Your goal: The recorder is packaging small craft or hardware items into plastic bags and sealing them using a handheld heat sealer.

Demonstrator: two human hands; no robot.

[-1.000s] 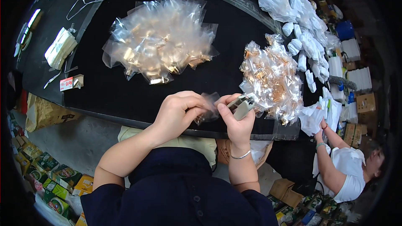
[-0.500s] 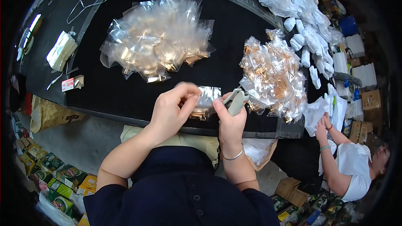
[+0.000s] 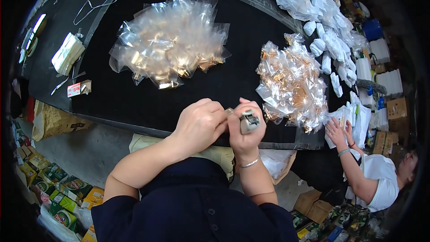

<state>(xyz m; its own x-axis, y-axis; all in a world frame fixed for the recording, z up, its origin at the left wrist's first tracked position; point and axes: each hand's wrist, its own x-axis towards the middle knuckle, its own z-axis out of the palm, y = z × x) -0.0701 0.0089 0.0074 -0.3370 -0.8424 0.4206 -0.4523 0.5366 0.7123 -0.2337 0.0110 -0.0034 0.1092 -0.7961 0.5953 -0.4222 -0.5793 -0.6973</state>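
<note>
Near the table's front edge, my left hand (image 3: 201, 121) is closed, its fingers pinched toward my right hand. A small clear plastic bag (image 3: 230, 111) with gold-coloured pieces is gripped there, almost wholly hidden behind the fingers. My right hand (image 3: 245, 136) wraps round a pale grey stapler (image 3: 249, 122), its end turned up toward me, and its thumb lies close to the bag. Beyond my hands spreads a heap of open-topped clear bags (image 3: 168, 40) holding gold-coloured pieces. Close to my right hand lies a second pile of crumpled, folded bags (image 3: 293, 85).
A small red-and-white box (image 3: 74, 90) and a bundle of pale strips (image 3: 68, 54) lie on the black table (image 3: 121, 103) at left. White wrapped bundles (image 3: 329, 40) line the right side. A co-worker (image 3: 374, 175) handles white wrapping at the right end.
My hands have come together, and the bag that showed between them is now mostly covered. The stapler has turned from lying slanted to pointing end-up. The co-worker's hands have shifted toward the table.
</note>
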